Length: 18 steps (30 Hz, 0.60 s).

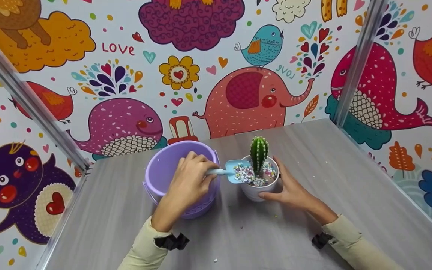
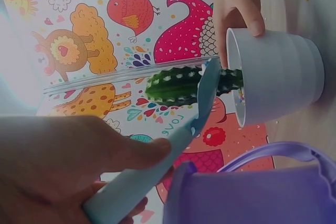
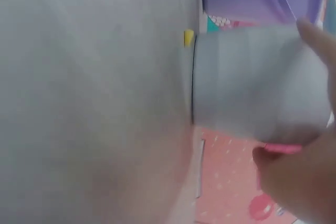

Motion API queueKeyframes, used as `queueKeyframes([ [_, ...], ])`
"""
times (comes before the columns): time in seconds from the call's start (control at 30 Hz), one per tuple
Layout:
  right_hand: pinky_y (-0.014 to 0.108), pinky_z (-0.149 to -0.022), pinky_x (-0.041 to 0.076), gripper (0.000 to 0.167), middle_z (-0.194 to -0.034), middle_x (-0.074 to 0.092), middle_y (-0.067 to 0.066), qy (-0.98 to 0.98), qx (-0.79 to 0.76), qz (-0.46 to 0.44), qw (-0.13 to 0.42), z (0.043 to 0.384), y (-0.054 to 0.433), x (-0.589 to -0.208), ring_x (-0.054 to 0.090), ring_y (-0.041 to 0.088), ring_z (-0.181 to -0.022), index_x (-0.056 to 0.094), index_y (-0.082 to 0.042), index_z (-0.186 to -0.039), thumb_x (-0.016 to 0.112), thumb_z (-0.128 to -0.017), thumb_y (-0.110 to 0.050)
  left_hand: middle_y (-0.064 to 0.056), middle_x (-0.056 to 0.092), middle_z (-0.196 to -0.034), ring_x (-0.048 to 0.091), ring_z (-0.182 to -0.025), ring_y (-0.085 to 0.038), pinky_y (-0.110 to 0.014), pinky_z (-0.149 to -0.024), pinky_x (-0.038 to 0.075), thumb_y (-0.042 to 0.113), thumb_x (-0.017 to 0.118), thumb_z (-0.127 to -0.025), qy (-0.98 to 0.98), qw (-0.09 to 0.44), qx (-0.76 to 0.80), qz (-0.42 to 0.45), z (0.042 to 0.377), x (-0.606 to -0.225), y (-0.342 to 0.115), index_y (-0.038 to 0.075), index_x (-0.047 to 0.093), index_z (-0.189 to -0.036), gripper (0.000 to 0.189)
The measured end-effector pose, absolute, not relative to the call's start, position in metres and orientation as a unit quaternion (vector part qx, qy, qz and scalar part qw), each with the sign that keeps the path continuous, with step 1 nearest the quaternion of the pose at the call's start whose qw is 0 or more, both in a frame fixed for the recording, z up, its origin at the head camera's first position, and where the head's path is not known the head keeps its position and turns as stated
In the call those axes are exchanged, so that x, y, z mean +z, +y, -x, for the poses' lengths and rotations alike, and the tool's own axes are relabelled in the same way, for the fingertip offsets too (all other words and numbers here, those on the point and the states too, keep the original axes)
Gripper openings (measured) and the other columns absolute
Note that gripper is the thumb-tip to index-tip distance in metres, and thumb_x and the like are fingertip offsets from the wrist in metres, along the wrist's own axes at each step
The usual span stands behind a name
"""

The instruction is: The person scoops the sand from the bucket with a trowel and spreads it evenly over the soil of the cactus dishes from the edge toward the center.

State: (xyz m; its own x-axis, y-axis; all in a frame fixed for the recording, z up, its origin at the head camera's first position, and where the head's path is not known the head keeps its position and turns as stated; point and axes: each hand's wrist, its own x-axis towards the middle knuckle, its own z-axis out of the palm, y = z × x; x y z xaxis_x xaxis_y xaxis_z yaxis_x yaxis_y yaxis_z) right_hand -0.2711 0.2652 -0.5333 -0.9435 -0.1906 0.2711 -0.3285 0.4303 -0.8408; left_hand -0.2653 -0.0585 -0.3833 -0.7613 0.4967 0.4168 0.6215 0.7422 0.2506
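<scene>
My left hand (image 1: 188, 178) grips the handle of a light blue toy shovel (image 1: 230, 163), thumb along it in the left wrist view. Small multicoloured pebbles (image 1: 243, 174) lie on its blade, which reaches over the left rim of a white pot (image 1: 254, 193). In the pot stands a green ribbed cactus (image 1: 259, 152), with more pebbles around its base. My right hand (image 1: 293, 190) holds the pot from the right, thumb at the front; its other fingers are partly hidden behind. The pot stands upright on the table.
A purple bucket (image 1: 201, 210) stands left of the pot, under my left forearm; what lies at its bottom is hidden. A few stray pebbles are scattered on the grey table (image 1: 246, 243), one yellow pebble (image 3: 188, 38) near the pot's base. Patterned panels enclose the back and sides.
</scene>
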Motion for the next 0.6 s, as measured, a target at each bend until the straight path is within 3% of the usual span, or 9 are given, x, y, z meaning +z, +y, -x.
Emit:
queueKeyframes([
  [0.13, 0.069, -0.125, 0.033, 0.126, -0.173, 0.036, 0.017, -0.828, 0.528, -0.175, 0.067, 0.274, 0.269, -0.534, 0.041, 0.04, -0.157, 0.014, -0.015, -0.174, 0.097, -0.081, -0.029, -0.002, 0.078, -0.101, 0.055, -0.098, -0.024, -0.038, -0.085, 0.038, 0.018, 0.087, -0.093, -0.921, 0.153, -0.191, 0.303, 0.264, -0.383, -0.057, 0.014, 0.086, -0.107, 0.015],
  [0.37, 0.065, -0.121, 0.04, 0.127, -0.168, 0.042, 0.013, -0.843, 0.509, -0.15, 0.087, 0.269, 0.259, -0.531, 0.048, 0.035, -0.151, 0.018, -0.013, -0.172, 0.099, -0.078, -0.04, -0.002, 0.078, -0.104, 0.055, -0.1, -0.024, -0.038, -0.087, 0.04, 0.021, 0.086, -0.094, -0.924, 0.147, -0.181, 0.304, 0.263, -0.383, -0.053, 0.015, 0.086, -0.109, 0.016],
  [0.47, 0.067, -0.124, 0.037, 0.129, -0.171, 0.037, 0.015, -0.85, 0.5, -0.143, 0.084, 0.267, 0.257, -0.529, 0.044, 0.038, -0.155, 0.015, -0.012, -0.172, 0.098, -0.078, -0.042, -0.003, 0.078, -0.104, 0.055, -0.1, -0.025, -0.039, -0.087, 0.04, 0.021, 0.085, -0.094, -0.924, 0.15, -0.175, 0.307, 0.262, -0.383, -0.05, 0.015, 0.086, -0.108, 0.015],
  [0.6, 0.072, -0.128, 0.025, 0.13, -0.178, 0.022, 0.018, -0.856, 0.493, -0.142, 0.066, 0.264, 0.26, -0.527, 0.027, 0.042, -0.164, 0.007, -0.013, -0.174, 0.095, -0.082, -0.042, -0.003, 0.078, -0.101, 0.055, -0.098, -0.025, -0.04, -0.086, 0.041, 0.021, 0.084, -0.095, -0.924, 0.15, -0.165, 0.311, 0.261, -0.382, -0.046, 0.016, 0.086, -0.107, 0.014],
])
